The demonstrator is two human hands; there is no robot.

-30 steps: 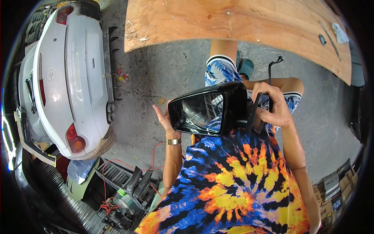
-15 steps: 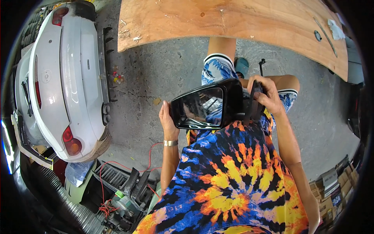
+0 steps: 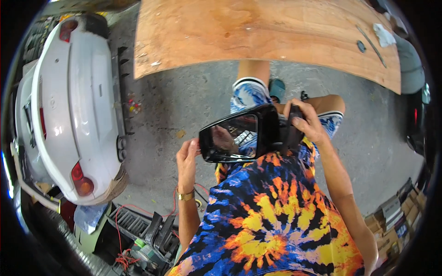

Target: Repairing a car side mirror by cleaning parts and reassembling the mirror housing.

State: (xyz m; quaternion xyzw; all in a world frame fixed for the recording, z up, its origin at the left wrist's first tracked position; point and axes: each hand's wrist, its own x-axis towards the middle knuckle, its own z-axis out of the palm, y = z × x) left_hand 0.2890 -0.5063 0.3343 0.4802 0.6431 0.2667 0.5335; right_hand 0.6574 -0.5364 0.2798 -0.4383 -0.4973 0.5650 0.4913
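A black car side mirror [image 3: 267, 131] is held up in front of my chest, its glass tilted up toward me. My right hand [image 3: 307, 122] is closed around the dark mounting end of the mirror, thumb and fingers pinching it. At the opposite end, my left hand [image 3: 187, 163] has its fingers stretched out. Those fingertips are at the housing's outer edge; whether they touch it I cannot tell. A hand's reflection shows in the glass. The palm of my left hand is partly turned away. A gold-coloured watch [image 3: 186, 196] circles the left wrist.
A wooden board [image 3: 258, 37] spans the far side, bearing a thin rod [image 3: 371, 46], a small black ring [image 3: 361, 46] and a white cloth [image 3: 384, 35]. A white car [image 3: 87, 110] stands at left. Tools and a red cord [image 3: 124, 260] lie lower left; cardboard pieces [image 3: 391, 239] lower right.
My left hand has slid outward from the housing's side to its edge. The mirror has shifted slightly left and down in the view along with my right hand, which keeps its grip.
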